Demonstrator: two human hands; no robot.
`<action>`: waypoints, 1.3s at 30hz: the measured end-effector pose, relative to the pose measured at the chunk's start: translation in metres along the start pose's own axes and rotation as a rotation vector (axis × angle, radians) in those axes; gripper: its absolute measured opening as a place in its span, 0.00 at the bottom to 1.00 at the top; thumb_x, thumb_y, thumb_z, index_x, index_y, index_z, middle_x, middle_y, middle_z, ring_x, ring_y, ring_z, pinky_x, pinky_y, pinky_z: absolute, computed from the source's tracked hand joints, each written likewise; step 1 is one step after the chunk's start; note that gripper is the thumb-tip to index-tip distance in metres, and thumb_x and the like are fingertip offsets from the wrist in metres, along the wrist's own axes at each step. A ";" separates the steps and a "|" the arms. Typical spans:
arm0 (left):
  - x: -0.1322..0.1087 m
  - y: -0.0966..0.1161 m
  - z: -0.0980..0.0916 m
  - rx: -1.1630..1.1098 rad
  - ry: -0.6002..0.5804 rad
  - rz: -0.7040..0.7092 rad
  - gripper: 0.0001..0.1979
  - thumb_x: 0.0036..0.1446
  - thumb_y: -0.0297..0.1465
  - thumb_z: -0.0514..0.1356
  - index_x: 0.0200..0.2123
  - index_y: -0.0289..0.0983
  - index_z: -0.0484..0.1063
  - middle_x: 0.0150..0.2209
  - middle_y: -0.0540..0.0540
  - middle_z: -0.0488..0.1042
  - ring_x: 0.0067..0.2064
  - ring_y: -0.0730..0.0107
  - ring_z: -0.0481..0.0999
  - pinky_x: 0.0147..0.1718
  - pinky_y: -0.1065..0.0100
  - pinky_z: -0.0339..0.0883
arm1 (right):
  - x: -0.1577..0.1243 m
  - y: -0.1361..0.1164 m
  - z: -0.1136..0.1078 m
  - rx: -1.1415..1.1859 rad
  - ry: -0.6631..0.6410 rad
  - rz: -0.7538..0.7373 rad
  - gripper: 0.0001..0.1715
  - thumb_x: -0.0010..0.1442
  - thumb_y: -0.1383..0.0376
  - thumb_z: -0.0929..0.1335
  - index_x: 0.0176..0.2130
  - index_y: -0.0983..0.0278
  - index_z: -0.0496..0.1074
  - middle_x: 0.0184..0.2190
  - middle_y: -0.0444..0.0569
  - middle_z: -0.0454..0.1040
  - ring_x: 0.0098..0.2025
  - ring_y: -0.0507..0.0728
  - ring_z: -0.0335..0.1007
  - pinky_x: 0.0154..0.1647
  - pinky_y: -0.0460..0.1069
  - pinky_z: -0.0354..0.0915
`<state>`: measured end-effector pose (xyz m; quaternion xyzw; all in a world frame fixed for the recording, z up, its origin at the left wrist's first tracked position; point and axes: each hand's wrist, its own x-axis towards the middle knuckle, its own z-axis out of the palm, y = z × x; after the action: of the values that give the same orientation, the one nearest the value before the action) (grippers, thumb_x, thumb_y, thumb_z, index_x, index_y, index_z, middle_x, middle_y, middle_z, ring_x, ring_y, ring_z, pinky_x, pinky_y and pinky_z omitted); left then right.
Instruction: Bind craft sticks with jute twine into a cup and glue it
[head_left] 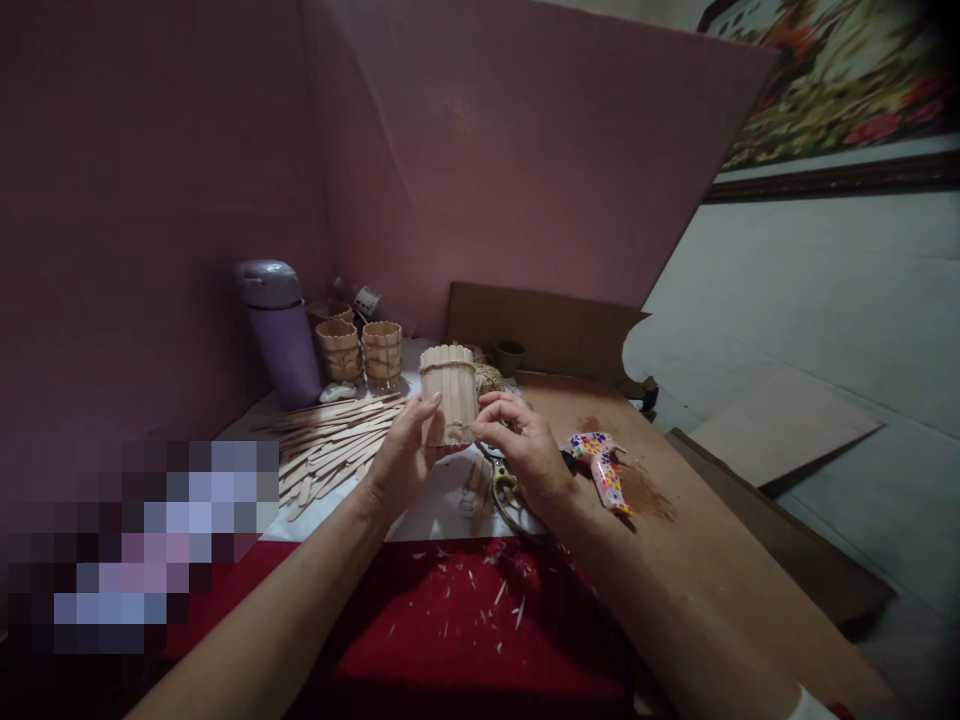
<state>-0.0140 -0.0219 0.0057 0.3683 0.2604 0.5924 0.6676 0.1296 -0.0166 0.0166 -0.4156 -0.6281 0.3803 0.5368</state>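
A small cup made of upright wooden sticks [450, 390] is raised above the table, with twine around its upper part and some twine near its bottom. My left hand [405, 450] holds it from the left and below, thumb on its side. At its lower right edge is my right hand [521, 440], fingers bent and fingertips close together; whether they pinch the twine is too small to tell. Scissors [504, 485] lie partly under my right hand. Behind the cup sits a ball of twine [489, 378], partly hidden.
Loose wooden sticks [337, 445] lie at left, with finished stick cups [382, 355] and a purple flask [281, 335] behind. A patterned glue gun [604, 470] rests on the brown board [720, 560] at right. Wood scraps litter the red cloth [420, 620].
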 end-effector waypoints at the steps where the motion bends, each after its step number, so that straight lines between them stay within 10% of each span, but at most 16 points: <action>1: 0.000 0.000 -0.001 -0.002 -0.024 0.008 0.18 0.55 0.37 0.59 0.47 0.35 0.70 0.43 0.42 0.76 0.39 0.64 0.77 0.34 0.66 0.71 | 0.000 0.001 0.000 0.007 0.003 -0.001 0.08 0.44 0.60 0.70 0.20 0.63 0.71 0.43 0.52 0.66 0.51 0.61 0.61 0.48 0.54 0.59; 39: 0.001 -0.001 -0.001 0.092 -0.071 0.064 0.23 0.46 0.29 0.65 0.48 0.35 0.68 0.45 0.40 0.75 0.42 0.61 0.75 0.40 0.60 0.71 | 0.000 0.004 -0.002 0.065 0.009 -0.029 0.07 0.46 0.63 0.68 0.20 0.63 0.69 0.42 0.50 0.68 0.52 0.60 0.62 0.56 0.56 0.54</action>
<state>-0.0146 -0.0210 0.0045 0.4272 0.2517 0.5874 0.6396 0.1321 -0.0150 0.0137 -0.3907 -0.6188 0.3908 0.5583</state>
